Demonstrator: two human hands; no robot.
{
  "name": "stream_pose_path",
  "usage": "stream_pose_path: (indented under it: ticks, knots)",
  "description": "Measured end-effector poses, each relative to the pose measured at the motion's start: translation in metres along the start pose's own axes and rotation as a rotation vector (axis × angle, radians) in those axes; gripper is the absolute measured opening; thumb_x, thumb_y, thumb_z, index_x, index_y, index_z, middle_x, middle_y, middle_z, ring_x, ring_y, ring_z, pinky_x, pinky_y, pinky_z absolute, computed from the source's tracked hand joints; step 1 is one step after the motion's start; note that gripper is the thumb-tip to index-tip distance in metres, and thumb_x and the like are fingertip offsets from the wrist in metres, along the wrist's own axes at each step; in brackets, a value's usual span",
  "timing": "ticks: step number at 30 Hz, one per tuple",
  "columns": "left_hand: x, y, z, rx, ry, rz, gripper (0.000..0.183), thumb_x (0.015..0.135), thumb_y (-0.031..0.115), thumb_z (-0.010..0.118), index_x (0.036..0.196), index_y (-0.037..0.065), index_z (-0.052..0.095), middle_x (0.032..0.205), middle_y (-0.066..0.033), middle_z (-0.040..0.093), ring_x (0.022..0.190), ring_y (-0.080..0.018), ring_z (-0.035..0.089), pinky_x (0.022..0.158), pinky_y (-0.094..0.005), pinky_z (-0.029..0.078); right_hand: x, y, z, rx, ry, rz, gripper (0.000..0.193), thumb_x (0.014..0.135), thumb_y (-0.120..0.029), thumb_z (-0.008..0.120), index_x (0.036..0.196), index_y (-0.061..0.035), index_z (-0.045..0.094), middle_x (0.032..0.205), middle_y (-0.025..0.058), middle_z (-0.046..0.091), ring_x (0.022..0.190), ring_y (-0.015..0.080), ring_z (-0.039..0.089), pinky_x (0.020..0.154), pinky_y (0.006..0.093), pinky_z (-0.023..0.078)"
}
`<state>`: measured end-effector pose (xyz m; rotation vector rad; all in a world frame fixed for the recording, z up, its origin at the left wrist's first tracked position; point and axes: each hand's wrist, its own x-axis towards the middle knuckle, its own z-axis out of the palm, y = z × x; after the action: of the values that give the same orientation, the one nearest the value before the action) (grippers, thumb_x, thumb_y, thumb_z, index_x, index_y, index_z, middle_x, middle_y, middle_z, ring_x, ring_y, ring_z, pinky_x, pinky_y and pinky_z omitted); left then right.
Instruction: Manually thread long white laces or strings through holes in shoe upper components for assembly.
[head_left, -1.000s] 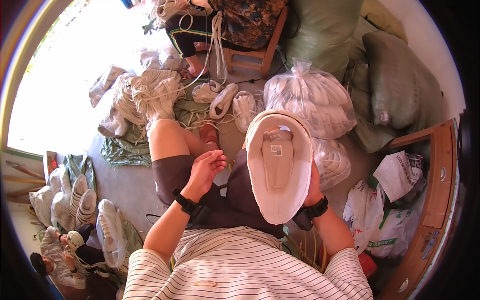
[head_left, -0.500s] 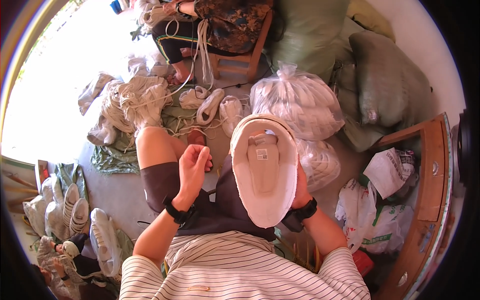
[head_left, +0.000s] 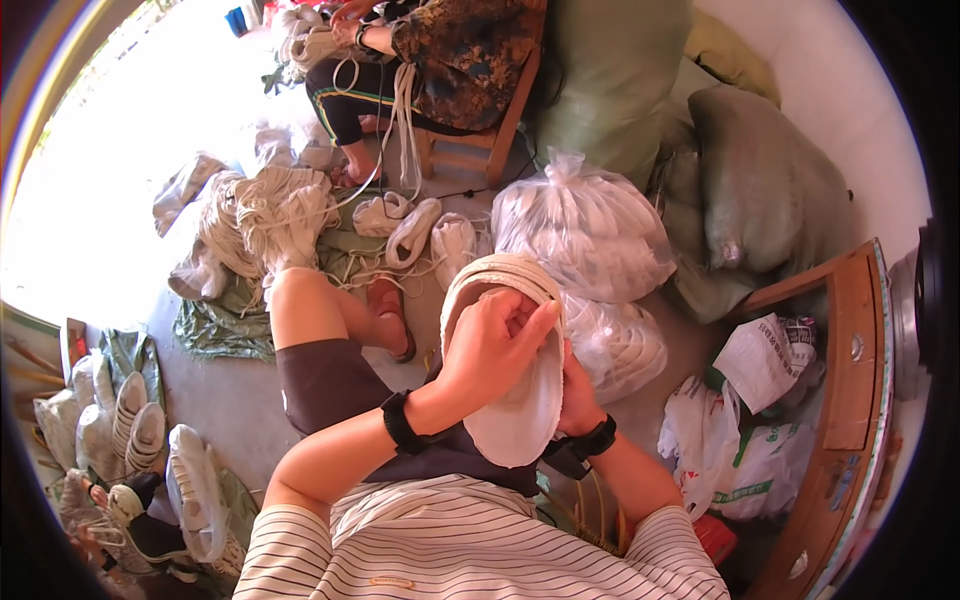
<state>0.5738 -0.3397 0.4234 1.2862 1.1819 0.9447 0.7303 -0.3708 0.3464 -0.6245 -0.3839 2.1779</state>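
In front of my lap I hold a cream-white shoe upper (head_left: 512, 430), its open side turned up toward me. My right hand (head_left: 580, 397) grips it from the right side, the fingers partly hidden behind its edge. Over the upper's opening lies my left hand (head_left: 495, 345), fingers curled down into it and closed. What those fingers pinch inside is hidden by the hand itself.
Beyond my knees lie pale shoe uppers (head_left: 410, 232) and a heap of cords (head_left: 270, 215). Clear bags (head_left: 585, 225) of uppers stand right of them. A person (head_left: 450, 60) sits on a wooden chair (head_left: 470, 150). A wooden cabinet (head_left: 850, 380) is at right.
My left hand has moved right and into the upper's opening, fingers curling. The upper has tilted and shifted slightly left in my right hand.
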Motion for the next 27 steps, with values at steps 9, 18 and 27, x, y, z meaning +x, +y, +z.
stream_pose_path:
  ticks: [9,18,27]
  knots:
    - [-0.001,-0.001,0.006,-0.282,0.026,0.030,0.020,0.095,0.014,0.054,0.084,-0.002,0.057,0.073,-0.0050,0.062,0.067,-0.0089,0.059,0.061,-0.0218,0.047,0.004,-0.009,-0.017,0.080,-0.098,-0.017,0.055,0.097,-0.050,0.039,0.137,-0.0114,0.039,0.131,0.0067,0.050,0.120,0.0205,0.049,0.103,0.0398,0.039]
    - [-0.003,-0.042,-0.062,-0.318,0.486,0.201,0.032,0.098,0.020,0.046,0.069,0.007,0.047,0.059,-0.0016,0.053,0.048,-0.0050,0.045,0.044,-0.0183,0.033,0.007,-0.021,-0.012,0.188,-0.008,0.026,0.061,0.097,-0.053,0.036,0.141,-0.0115,0.037,0.138,0.0106,0.047,0.121,0.0266,0.051,0.101,0.0430,0.043]
    - [0.002,-0.179,-0.093,0.067,0.364,-0.349,0.017,0.085,0.015,0.065,0.089,-0.002,0.061,0.069,-0.0044,0.063,0.057,-0.0094,0.058,0.054,-0.0234,0.046,0.005,-0.011,-0.012,0.111,0.077,0.008,0.060,0.096,-0.053,0.038,0.139,-0.0114,0.040,0.135,0.0098,0.050,0.118,0.0251,0.053,0.100,0.0418,0.043]
